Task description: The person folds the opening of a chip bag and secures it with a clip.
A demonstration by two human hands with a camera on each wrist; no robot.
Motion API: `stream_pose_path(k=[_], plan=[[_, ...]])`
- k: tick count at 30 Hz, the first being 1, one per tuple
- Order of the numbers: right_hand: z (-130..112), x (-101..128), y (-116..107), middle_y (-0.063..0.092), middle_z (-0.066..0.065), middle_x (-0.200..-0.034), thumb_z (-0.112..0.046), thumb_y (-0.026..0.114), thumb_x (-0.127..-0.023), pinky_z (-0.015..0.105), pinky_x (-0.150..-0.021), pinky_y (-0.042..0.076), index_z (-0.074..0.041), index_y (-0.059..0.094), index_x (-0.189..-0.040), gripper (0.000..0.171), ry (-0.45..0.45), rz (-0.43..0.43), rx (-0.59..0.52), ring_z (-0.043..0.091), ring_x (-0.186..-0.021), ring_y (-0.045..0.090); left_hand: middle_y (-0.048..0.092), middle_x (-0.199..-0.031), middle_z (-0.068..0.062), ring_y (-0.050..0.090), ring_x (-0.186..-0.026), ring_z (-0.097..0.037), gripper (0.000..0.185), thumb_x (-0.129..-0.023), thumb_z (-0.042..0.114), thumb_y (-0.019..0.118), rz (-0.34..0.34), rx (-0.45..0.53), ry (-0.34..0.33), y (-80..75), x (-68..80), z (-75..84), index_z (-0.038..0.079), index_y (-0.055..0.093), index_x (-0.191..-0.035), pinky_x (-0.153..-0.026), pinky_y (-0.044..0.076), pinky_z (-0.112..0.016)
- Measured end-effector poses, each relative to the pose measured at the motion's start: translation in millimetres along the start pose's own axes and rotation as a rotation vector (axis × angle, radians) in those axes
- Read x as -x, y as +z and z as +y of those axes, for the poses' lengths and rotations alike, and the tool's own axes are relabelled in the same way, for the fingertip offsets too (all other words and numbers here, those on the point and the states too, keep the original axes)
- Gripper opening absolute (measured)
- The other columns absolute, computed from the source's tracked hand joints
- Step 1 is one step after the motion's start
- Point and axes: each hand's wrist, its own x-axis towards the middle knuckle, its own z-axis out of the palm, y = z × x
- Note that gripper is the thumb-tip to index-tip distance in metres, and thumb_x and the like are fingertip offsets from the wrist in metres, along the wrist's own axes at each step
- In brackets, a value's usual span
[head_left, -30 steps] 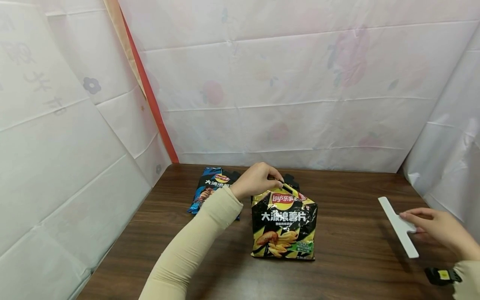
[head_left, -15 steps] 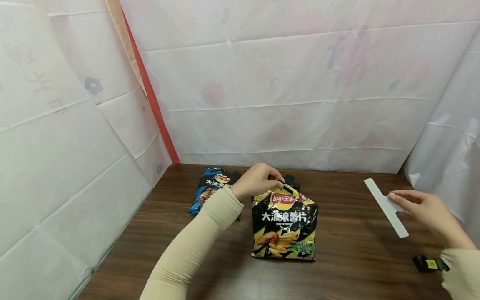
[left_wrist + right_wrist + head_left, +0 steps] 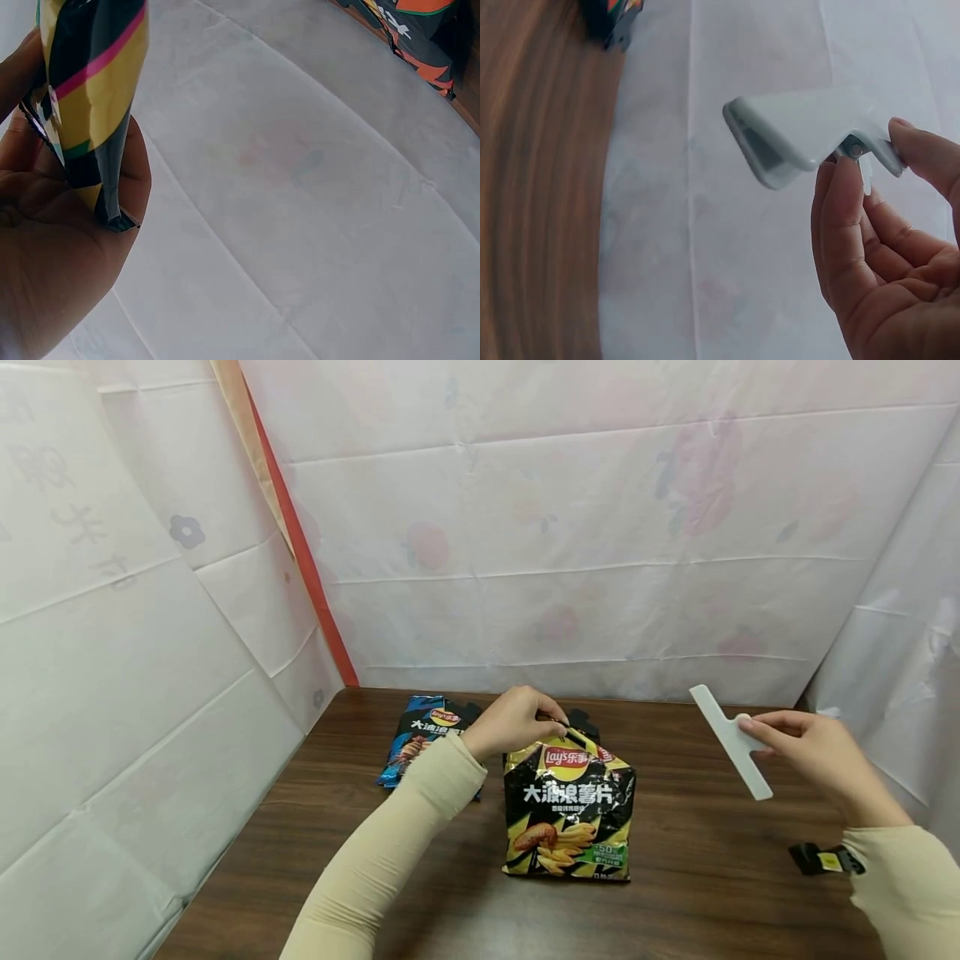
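Note:
Near the middle of the table stands a black and yellow chip bag [image 3: 566, 827], its folded top pinched by my left hand [image 3: 513, 722]. Up close in the left wrist view, the bag's folded end [image 3: 101, 112] lies between thumb and fingers. At the right, my right hand [image 3: 813, 752] holds a wide white bag clip [image 3: 731, 743] above the table by its grip tabs. In the right wrist view the thumb presses one tab of the clip [image 3: 802, 124] and fingers sit under the hinge; how far its jaws part is hard to tell.
A blue and black chip bag [image 3: 416, 739] lies behind my left forearm. Partly hidden dark objects [image 3: 583, 724] show behind the standing bag. White printed sheeting [image 3: 570, 527] walls the back and sides of the brown wooden table [image 3: 697, 877].
My right hand has carried the white bag clip leftward and toward the back, closer to the standing bag. My left hand and the bag have stayed in place.

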Motion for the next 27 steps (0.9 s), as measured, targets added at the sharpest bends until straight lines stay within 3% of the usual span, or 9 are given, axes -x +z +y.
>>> stream_pose_path(k=[3,6,10,17,27], plan=[[-12.7,-2.6,3.5,0.066,-0.030,-0.086,-0.050,0.062,-0.093,0.019,-0.065,0.050,-0.002,0.064,-0.122,0.056,-0.032,-0.008,-0.043,-0.003,-0.074,0.067,0.076,-0.094,-0.002,0.070,-0.075,-0.018,0.017,-0.095,0.021,0.066,0.000,-0.001,0.000,-0.1,-0.1,0.4,0.011,0.077,-0.104,-0.059,0.044,-0.024],[-24.1,-6.0,8.0,0.065,-0.032,-0.086,-0.047,0.064,-0.093,0.019,-0.066,0.052,-0.001,0.065,-0.121,0.054,-0.058,-0.023,-0.079,-0.001,-0.074,0.068,0.076,-0.093,-0.001,0.069,-0.072,-0.013,0.017,-0.095,0.020,0.066,-0.003,0.000,-0.003,-0.1,-0.1,0.7,0.012,0.077,-0.104,-0.058,0.044,-0.023],[-38.1,-9.8,12.8,0.068,-0.026,-0.092,-0.046,0.064,-0.093,0.018,-0.070,0.053,-0.002,0.063,-0.124,0.054,-0.079,-0.067,-0.114,0.001,-0.078,0.070,0.076,-0.093,-0.001,0.067,-0.069,-0.007,0.017,-0.095,0.021,0.066,-0.004,0.000,-0.009,0.1,-0.4,0.6,0.012,0.077,-0.104,-0.057,0.044,-0.022],[-63.2,-11.0,21.0,0.074,0.001,-0.106,-0.048,0.063,-0.093,0.022,-0.075,0.053,-0.007,0.064,-0.124,0.052,-0.141,-0.116,-0.090,0.007,-0.083,0.071,0.076,-0.094,-0.002,0.067,-0.069,-0.010,0.017,-0.095,0.020,0.066,0.006,0.000,-0.007,-0.7,-0.2,1.7,0.011,0.077,-0.104,-0.057,0.043,-0.023],[-84.8,-13.1,37.7,0.073,0.010,-0.108,-0.040,0.067,-0.092,0.029,-0.079,0.057,-0.002,0.064,-0.123,0.049,-0.194,-0.211,-0.201,0.009,-0.087,0.071,0.076,-0.095,-0.004,0.066,-0.065,-0.021,0.017,-0.095,0.019,0.066,0.005,0.008,-0.003,-0.8,-0.4,-0.1,0.011,0.077,-0.104,-0.054,0.039,-0.022]])
